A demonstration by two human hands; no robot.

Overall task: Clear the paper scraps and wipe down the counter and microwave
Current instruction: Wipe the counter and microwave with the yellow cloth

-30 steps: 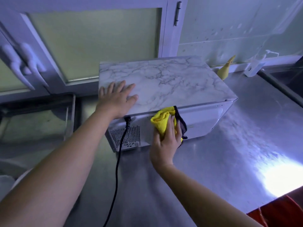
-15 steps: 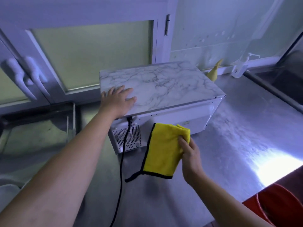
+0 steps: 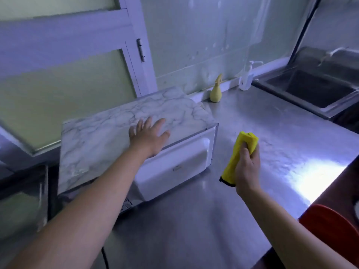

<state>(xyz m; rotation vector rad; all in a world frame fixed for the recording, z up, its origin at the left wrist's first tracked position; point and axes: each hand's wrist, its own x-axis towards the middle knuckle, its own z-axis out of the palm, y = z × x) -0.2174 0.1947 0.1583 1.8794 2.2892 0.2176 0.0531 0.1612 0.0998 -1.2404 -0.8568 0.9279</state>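
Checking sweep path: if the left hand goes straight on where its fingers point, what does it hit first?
Way looks free across the microwave top; past its far edge the left hand likely meets the wall, depth unclear.

No text, brand or number can be read. A small dark mark (image 3: 177,168) on the microwave (image 3: 186,152) may be lettering, but it is too blurred to tell.

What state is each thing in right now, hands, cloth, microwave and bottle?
Left hand, open, flat on the microwave top.
Right hand, gripping the cloth, off the microwave.
Cloth, bunched up in the right hand.
Microwave, upright on the counter, back panel facing the camera.
Pump bottle, upright.
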